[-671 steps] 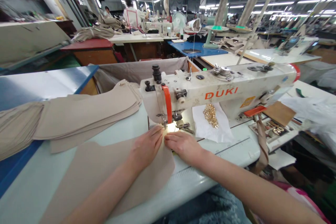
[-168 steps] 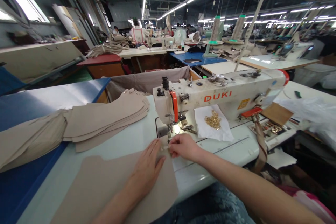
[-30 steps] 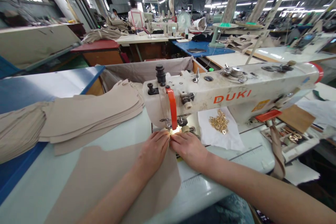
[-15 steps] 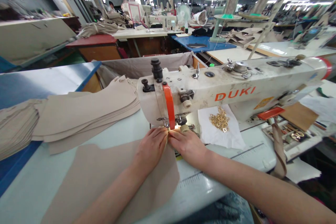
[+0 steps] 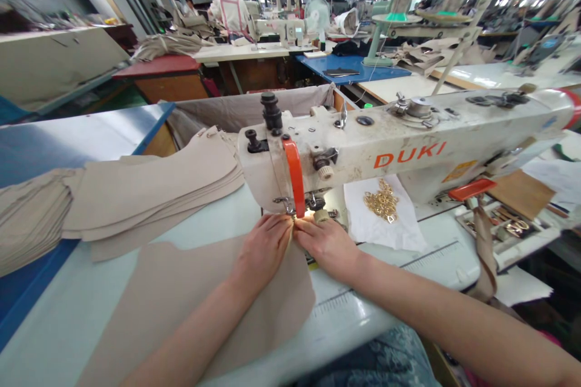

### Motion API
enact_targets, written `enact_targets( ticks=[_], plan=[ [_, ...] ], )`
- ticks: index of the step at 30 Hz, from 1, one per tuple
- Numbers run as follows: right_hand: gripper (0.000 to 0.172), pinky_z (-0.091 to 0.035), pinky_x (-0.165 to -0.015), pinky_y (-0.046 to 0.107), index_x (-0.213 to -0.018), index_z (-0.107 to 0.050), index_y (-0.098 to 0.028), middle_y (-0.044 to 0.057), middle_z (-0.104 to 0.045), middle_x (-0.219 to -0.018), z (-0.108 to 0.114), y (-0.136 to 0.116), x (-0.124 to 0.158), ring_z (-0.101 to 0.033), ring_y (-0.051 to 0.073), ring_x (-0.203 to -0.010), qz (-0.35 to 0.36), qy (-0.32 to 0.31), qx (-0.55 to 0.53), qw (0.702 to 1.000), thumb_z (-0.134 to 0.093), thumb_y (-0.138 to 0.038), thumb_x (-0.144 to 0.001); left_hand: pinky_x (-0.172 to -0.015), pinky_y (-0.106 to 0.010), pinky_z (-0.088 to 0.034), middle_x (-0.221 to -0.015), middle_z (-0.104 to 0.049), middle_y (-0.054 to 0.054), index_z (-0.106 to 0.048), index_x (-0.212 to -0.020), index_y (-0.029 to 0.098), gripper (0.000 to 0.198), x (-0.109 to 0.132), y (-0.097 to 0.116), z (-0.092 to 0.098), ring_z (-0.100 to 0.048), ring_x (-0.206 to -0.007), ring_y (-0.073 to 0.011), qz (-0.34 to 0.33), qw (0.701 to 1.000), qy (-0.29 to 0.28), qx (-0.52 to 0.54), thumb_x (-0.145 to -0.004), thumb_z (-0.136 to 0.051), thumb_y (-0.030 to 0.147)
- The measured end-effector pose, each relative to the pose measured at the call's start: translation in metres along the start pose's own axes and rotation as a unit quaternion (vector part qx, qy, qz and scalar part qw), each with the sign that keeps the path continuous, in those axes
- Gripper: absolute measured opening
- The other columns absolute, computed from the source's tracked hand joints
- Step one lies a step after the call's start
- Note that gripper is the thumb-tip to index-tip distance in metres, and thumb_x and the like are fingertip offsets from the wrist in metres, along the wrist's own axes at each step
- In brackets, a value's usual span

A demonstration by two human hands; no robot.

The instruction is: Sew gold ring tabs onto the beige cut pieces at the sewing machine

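Observation:
A white sewing machine (image 5: 349, 142) marked DUKI stands in front of me, its lamp lit at the needle. Under its head, my left hand (image 5: 267, 245) is closed on a beige fabric piece (image 5: 181, 302), fingertips beside the presser foot (image 5: 292, 210). The piece spreads flat from there toward me and to the left, partly beneath my left forearm. My right hand (image 5: 327, 248) meets the left at the needle, its fingers pinching the same fabric at its edge. Fingertips of both hands nearly touch, and they hide the stitching spot. An orange guard (image 5: 295, 176) hangs just above them.
Stacked beige panels (image 5: 154, 184) lie on the left. Gold-coloured metal rings (image 5: 382, 201) rest on a white cloth (image 5: 358, 227) right of the needle. A parts tray (image 5: 503, 227) sits farther right, with a strap (image 5: 485, 254) hanging beside it. Another person (image 5: 230, 12) is at the back.
The camera view has shifted slightly. Both hands stay at the needle on the fabric, with hardly any visible movement.

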State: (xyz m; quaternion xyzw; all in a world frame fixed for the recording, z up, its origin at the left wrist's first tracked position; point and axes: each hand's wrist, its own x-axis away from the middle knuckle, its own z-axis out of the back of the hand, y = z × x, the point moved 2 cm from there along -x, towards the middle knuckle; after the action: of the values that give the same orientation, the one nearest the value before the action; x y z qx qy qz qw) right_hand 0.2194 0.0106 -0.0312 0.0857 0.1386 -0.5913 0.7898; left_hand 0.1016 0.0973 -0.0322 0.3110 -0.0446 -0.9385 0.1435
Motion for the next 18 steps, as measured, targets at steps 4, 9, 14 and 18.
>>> enact_targets(
  ticks=[4, 9, 14, 18],
  plan=[
    [0.009, -0.044, -0.075, 0.033, -0.092, -0.061, -0.014, 0.008, -0.065, -0.102, -0.0018, 0.0003, 0.0013, -0.056, 0.020, -0.081, -0.004, 0.009, 0.005, 1.000, -0.053, -0.018, -0.091, -0.078, -0.034, -0.055, -0.086, -0.069, -0.006, -0.063, -0.087, 0.016, 0.024, 0.0004, -0.0002, -0.0004, -0.063, -0.083, -0.0183, -0.008, 1.000, -0.002, -0.007, -0.093, -0.040, 0.018],
    [0.006, -0.043, -0.074, 0.033, -0.088, -0.061, -0.014, 0.007, -0.066, -0.101, -0.0018, -0.0008, 0.0016, -0.056, 0.020, -0.078, 0.000, 0.027, 0.012, 1.000, -0.057, -0.017, -0.089, -0.078, -0.035, -0.055, -0.087, -0.070, -0.008, -0.064, -0.088, 0.014, 0.024, 0.0013, -0.0003, -0.0010, -0.063, -0.083, -0.0188, -0.013, 1.000, -0.003, -0.005, -0.092, -0.041, 0.017],
    [0.006, -0.043, -0.074, 0.033, -0.089, -0.062, -0.014, 0.007, -0.066, -0.101, -0.0002, -0.0031, 0.0020, -0.055, 0.021, -0.080, -0.003, 0.034, 0.009, 0.999, -0.058, -0.019, -0.089, -0.079, -0.035, -0.055, -0.089, -0.070, -0.008, -0.064, -0.090, 0.013, 0.025, 0.0031, -0.0001, -0.0015, -0.063, -0.086, -0.0191, -0.026, 1.000, -0.001, -0.007, -0.093, -0.039, 0.016],
    [0.007, -0.043, -0.073, 0.032, -0.089, -0.062, -0.014, 0.007, -0.066, -0.099, 0.0003, -0.0033, 0.0019, -0.055, 0.020, -0.080, -0.009, 0.017, 0.006, 1.000, -0.056, -0.018, -0.090, -0.079, -0.035, -0.055, -0.089, -0.070, -0.008, -0.064, -0.088, 0.013, 0.026, 0.0036, -0.0006, -0.0023, -0.063, -0.085, -0.0190, -0.030, 1.000, -0.004, -0.007, -0.093, -0.039, 0.017]
  ],
)
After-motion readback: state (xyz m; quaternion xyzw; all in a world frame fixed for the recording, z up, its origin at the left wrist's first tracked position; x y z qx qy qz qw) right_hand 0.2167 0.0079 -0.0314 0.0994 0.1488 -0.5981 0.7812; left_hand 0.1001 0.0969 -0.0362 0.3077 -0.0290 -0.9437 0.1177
